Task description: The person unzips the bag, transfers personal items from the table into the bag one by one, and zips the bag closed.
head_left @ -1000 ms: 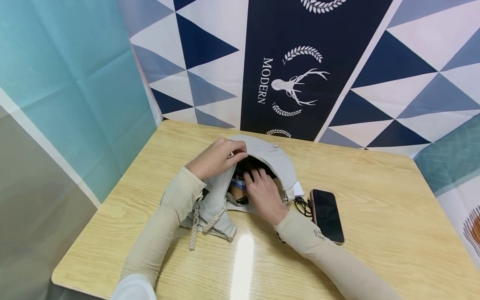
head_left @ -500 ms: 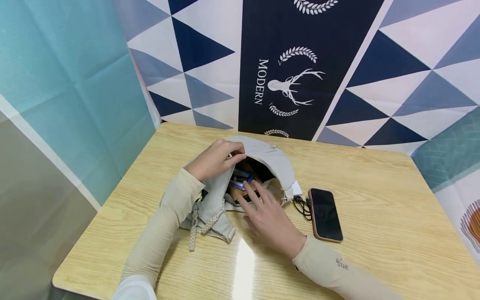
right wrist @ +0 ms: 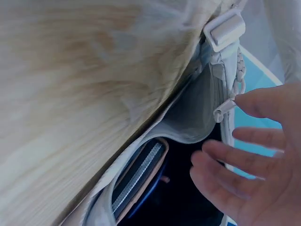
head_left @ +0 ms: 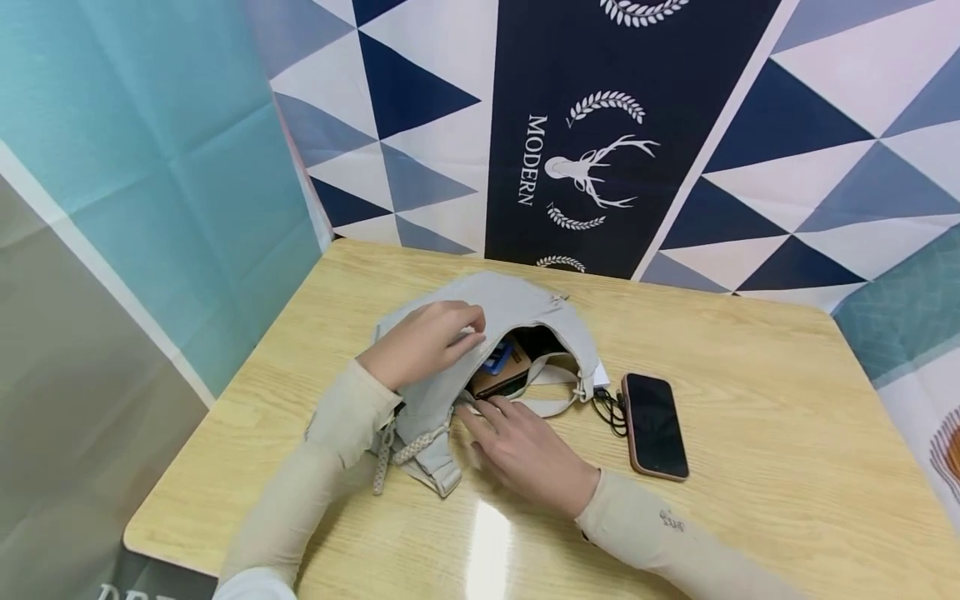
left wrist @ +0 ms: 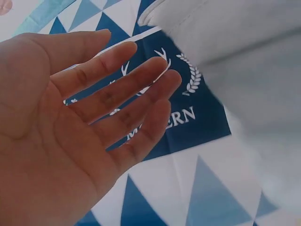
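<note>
A light grey fabric bag (head_left: 480, 304) lies on the table with its zipped mouth agape. Inside show a brown box-like item (head_left: 512, 371) and a small blue item (head_left: 496, 359); deeper contents are hidden in the dark. My left hand (head_left: 423, 343) is over the bag's left side, its palm bare and fingers loosely spread in the left wrist view (left wrist: 89, 108). At the front rim is my right hand (head_left: 528, 454), fingers extended and slightly bent. In the right wrist view its thumb is right at the zipper pull (right wrist: 225, 109), with the other fingers over the opening.
A phone (head_left: 656, 427) lies right of the bag, with a coiled black cable (head_left: 609, 412) and a white tag (head_left: 600, 375) between them. Braided cords (head_left: 416, 446) and a strap end (head_left: 442, 477) lie at the bag's front left. A patterned curtain (head_left: 420, 100) hangs behind the table (head_left: 757, 417).
My right hand has come out of the bag's mouth to its front rim. My left hand has let go of the upper edge, and the mouth has sagged and narrowed on the left.
</note>
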Available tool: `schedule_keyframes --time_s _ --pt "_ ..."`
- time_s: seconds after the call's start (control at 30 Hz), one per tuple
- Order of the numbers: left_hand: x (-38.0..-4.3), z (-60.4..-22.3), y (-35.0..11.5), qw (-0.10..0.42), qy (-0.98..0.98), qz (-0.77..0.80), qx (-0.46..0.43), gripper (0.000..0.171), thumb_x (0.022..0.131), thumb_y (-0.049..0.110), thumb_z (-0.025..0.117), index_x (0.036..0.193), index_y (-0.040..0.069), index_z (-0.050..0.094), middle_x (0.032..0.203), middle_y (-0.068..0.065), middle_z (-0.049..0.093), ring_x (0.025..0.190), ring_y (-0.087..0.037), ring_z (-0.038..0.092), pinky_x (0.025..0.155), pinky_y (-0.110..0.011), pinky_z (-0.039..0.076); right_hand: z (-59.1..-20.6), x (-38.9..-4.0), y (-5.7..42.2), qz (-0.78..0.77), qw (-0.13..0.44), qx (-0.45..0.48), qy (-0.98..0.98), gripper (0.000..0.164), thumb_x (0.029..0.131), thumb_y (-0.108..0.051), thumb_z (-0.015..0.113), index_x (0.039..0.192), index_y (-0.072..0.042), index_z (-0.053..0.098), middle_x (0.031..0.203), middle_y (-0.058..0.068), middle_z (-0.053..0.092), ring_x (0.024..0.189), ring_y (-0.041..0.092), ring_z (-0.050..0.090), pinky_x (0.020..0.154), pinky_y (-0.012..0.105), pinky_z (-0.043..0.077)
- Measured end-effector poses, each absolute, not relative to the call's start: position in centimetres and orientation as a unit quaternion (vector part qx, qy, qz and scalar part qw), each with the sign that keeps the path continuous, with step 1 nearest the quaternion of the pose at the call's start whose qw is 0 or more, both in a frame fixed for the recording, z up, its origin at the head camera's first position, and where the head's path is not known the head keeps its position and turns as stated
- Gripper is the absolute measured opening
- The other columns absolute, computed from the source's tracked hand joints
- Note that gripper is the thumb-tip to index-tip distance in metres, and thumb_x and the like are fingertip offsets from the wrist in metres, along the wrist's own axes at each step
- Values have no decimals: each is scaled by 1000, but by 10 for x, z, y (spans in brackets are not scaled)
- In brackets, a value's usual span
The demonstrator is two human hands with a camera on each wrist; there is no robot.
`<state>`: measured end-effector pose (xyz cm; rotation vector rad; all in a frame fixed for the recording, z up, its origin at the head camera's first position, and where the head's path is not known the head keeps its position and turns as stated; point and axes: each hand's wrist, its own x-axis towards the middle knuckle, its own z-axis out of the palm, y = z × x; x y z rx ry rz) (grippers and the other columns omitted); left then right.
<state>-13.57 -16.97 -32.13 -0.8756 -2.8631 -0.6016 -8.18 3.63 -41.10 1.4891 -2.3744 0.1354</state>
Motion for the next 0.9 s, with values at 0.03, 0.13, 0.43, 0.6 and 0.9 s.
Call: schedule_keyframes --time_s 0.03,0.13,0.43,0.6,0.9 --pt "-129 -322 -173 46 -939 -189 -282 13 103 22 56 103 13 65 96 1 66 79 -11 60 71 -29 50 -410 -82 34 46 163 530 -831 52 90 -18 71 137 -6 53 119 11 64 107 27 62 92 38 52" --pt "-110 -327 -182 43 -949 -159 -270 12 102 20 59 105 12 66 95 0 66 75 -10 58 68 -28 50 -410 -85 28 42 155 547 -822 52 91 -16 69 139 -9 51 111 6 65 100 23 63 87 35 54" --pt "-61 -349 -194 16 -948 -177 -263 17 92 7 70 108 4 66 99 -7 67 74 -12 60 67 -30 52 -418 -90 21 44 123 574 -808 54 95 -18 67 144 -12 48 100 3 65 94 18 62 80 32 54" --pt "-47 -367 -202 2 -938 -214 -272 16 88 -5 69 101 3 64 90 -5 65 75 -14 59 65 -27 50 -419 -89 15 71 96 603 -788 39 97 -17 65 134 -11 58 113 4 68 106 20 64 95 36 51" --pt "-33 -392 -207 -2 -939 -230 -256 22 84 -10 66 103 1 66 100 -7 67 88 -18 65 77 -31 54 -417 -89 8 69 122 614 -776 18 90 -15 71 106 -11 65 98 0 68 88 15 63 82 28 53"
